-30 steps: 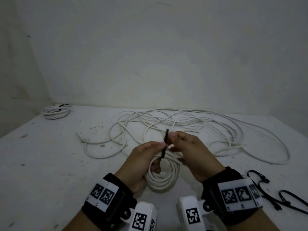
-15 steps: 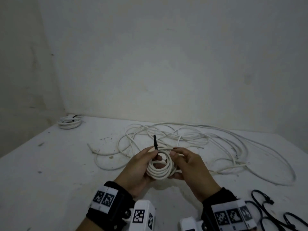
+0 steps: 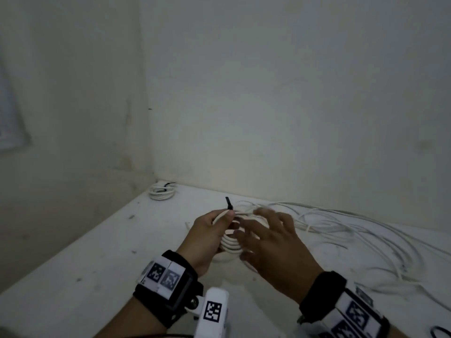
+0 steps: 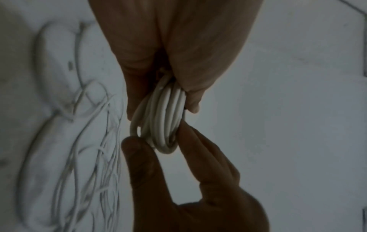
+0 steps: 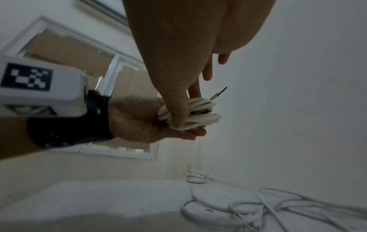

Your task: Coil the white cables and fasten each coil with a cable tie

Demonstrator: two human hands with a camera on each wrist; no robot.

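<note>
A small white cable coil [image 3: 229, 242] is held above the table, with the black tail of a cable tie [image 3: 228, 203] sticking up from its top. My left hand [image 3: 225, 217] grips the coil's left side, thumb on top; the left wrist view shows the coil [image 4: 164, 117] squeezed in its fingers. My right hand [image 3: 249, 230] is blurred, its outer fingers spread. Its thumb [image 4: 135, 149] and a finger pinch the coil's far end. In the right wrist view the thumb lies across the coil [image 5: 198, 109].
A long loose white cable [image 3: 341, 230] sprawls over the right half of the white table [image 3: 97, 264]. A tied coil [image 3: 162, 191] lies in the back left corner by the walls. Black spare ties [image 3: 439, 334] show at the bottom right edge.
The right hand let go of the tie's tail and went to the coil's side. Both hands raised the coil and carried it left; the view swung left too.
</note>
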